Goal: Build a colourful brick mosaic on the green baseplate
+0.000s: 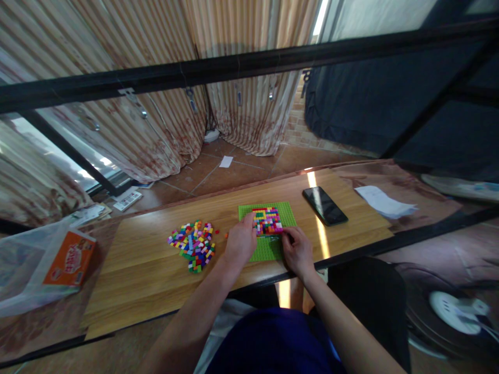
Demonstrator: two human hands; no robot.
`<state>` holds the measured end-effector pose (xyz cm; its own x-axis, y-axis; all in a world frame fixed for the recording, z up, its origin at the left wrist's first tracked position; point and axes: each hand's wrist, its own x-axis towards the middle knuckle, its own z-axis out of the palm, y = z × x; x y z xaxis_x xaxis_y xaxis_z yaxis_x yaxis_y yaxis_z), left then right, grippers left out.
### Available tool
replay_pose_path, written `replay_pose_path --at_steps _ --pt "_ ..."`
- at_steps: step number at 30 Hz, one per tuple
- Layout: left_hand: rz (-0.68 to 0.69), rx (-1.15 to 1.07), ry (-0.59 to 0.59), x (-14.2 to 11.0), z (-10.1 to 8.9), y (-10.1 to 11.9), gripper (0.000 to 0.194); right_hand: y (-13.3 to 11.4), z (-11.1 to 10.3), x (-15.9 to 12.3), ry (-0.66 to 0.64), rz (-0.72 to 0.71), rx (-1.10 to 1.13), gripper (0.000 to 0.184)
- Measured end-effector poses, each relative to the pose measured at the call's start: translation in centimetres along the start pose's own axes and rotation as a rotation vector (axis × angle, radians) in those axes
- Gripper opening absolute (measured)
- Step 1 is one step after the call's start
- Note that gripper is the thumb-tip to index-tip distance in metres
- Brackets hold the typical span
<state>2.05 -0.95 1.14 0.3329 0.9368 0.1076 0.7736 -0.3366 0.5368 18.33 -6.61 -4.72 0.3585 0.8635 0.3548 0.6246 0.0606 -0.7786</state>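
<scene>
Nearest, blue clothing (276, 343) and two bare forearms lie below the counter (136, 259). The right hand (298, 252) is at the block patch's lower right corner, fingers curled and its grip nearly closed, thumb and fingertips close together; whether a small brick sits between them I cannot tell. The left hand (240, 241) lies along the patch's left edge, its grip only slightly open, with the thumb side against the bricks; its other fingertips are hidden, so whether they clasp anything is unclear.

Between the hands, the multicoloured block patch (267, 221) sits on the green baseplate (288, 208), bare studs showing around it. The patch looks light and stiff, smooth-sided but studded on top; it should bear firm downward pressure, though prying at a corner could break bricks loose. The baseplate is thin and probably flexes a little, so it is best steadied flat by its bare margins. Single bricks call for a fingertip pinch on opposite sides.

Left of the baseplate lies the loose brick pile (195, 244); to the right, a dark phone (325, 205), likely rigid and slick, and beyond it white paper (384, 201).

Farther off are another paper slip (226, 161) on the tiled floor (249, 169) and striped curtains (249, 114) behind a black rail (218, 69).
</scene>
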Motion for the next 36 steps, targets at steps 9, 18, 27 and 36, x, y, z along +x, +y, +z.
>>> replay_pose_path --at_steps 9,18,27,36 --pt "-0.023 -0.164 0.077 0.5 0.4 -0.4 0.041 -0.1 -0.1 0.0 -0.003 0.014 -0.004 0.022" --pt "-0.095 -0.405 0.109 -0.1 0.4 -0.7 0.033 0.1 0.0 0.0 -0.004 -0.009 -0.031 0.022" --pt "-0.181 -0.428 0.125 0.9 1.1 -1.2 0.024 0.1 -0.1 0.0 0.0 -0.01 -0.028 0.022" --pt "-0.213 -0.445 0.161 1.2 1.3 -0.8 0.022 -0.1 -0.1 0.0 0.005 0.008 -0.038 0.021"
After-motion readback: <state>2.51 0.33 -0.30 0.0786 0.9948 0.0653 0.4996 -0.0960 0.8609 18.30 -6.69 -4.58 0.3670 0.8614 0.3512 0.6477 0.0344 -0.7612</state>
